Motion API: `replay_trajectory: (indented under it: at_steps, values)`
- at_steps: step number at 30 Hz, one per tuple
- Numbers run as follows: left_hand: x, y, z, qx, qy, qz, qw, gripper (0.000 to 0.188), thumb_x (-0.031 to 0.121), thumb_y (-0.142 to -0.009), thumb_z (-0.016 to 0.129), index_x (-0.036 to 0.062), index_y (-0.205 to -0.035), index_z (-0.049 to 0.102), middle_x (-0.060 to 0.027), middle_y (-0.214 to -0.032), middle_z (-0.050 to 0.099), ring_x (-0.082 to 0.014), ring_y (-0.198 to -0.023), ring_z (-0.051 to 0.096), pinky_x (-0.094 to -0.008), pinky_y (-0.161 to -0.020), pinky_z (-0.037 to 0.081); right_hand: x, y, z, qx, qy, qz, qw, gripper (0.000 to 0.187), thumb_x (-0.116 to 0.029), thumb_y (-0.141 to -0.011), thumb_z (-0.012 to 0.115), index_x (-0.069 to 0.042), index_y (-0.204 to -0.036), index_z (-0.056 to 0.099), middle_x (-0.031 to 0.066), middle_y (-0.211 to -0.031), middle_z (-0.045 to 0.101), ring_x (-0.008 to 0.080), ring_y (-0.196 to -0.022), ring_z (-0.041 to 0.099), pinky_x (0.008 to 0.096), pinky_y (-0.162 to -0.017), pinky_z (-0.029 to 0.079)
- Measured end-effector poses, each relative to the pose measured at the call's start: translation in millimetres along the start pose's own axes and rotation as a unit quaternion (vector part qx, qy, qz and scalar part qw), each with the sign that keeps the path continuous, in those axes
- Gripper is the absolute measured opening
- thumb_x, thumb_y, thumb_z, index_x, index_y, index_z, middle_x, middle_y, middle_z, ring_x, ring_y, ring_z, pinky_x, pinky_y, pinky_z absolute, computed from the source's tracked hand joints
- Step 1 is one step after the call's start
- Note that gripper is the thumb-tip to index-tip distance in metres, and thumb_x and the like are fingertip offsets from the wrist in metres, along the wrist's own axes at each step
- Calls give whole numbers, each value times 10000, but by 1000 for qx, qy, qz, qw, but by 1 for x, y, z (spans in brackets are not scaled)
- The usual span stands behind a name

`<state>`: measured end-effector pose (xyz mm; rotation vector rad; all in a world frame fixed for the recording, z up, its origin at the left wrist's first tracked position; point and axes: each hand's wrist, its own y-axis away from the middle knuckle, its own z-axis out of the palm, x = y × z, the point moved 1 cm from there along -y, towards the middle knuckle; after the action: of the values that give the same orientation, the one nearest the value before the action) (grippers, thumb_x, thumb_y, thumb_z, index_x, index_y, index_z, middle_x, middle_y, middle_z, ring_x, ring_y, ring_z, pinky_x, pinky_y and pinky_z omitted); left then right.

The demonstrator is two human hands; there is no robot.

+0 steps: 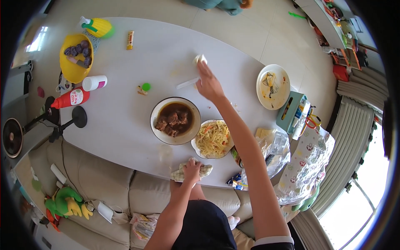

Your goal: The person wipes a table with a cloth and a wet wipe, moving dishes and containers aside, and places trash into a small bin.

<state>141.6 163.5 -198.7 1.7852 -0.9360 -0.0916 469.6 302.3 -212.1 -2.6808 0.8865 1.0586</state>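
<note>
My left hand (192, 171) is closed on a green-and-white checkered cloth (205, 170) at the near edge of the table (112, 125). My right arm stretches far across the table. At the fingertips of my right hand (211, 86) is a small crumpled white tissue (199, 58), which they seem to pinch. A pale, narrow strip (187, 83) lies just left of that hand. Between my hands stand a bowl (155, 130) of meat chunks in brown broth and a dish of shredded vegetables (213, 139), partly behind my right forearm.
A plate with food scraps (273, 86) and a teal box (287, 111) stand at the right, near plastic bags (306, 164). On the left are a yellow basket (68, 68), a red bottle (73, 98), a white jar (95, 83) and a green cap (146, 86). A sofa (104, 183) runs along the near side.
</note>
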Motion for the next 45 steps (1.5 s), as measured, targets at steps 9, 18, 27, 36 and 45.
replay_trajectory:
  at_steps: [9,18,27,36,45]
  values:
    - [3,-3,-1,-6,9,13,1000,670,170,-449,795,217,-1043,489,-125,-1141,356,-338,-1090,356,-484,-800,349,79,190,-115,-72,9,173,982,524,-2,-743,392,14,-1265,348,187,-1335,311,299,-1263,258,339,-1035,234]
    - [3,-1,-3,-2,-11,20,1000,675,163,-455,781,200,-1057,480,-120,-1154,364,-318,-1092,369,-470,-797,346,56,180,-52,-50,-149,140,978,448,-199,-886,318,-63,-1313,329,104,-1388,266,238,-1307,178,331,-1054,148]
    - [2,-4,5,20,12,16,1000,663,153,-437,791,219,-1024,488,-116,-1119,368,-345,-1103,346,-504,-806,333,6,39,-6,-39,-238,73,968,403,-272,-927,303,-84,-1267,409,90,-1351,338,227,-1277,254,300,-1036,200]
    - [1,-2,0,5,14,19,1000,709,157,-434,794,210,-1067,479,-130,-1195,340,-318,-1121,351,-467,-817,341,36,94,-73,46,-315,181,931,412,-285,-923,305,-15,-1097,562,115,-1168,536,177,-1095,470,282,-951,314]
    - [5,3,-4,63,48,20,997,595,114,-443,767,199,-986,540,-87,-1094,395,-295,-1062,394,-437,-798,344,81,184,-71,60,7,210,976,222,-58,-702,602,-18,-919,578,150,-936,540,274,-850,553,341,-770,442]
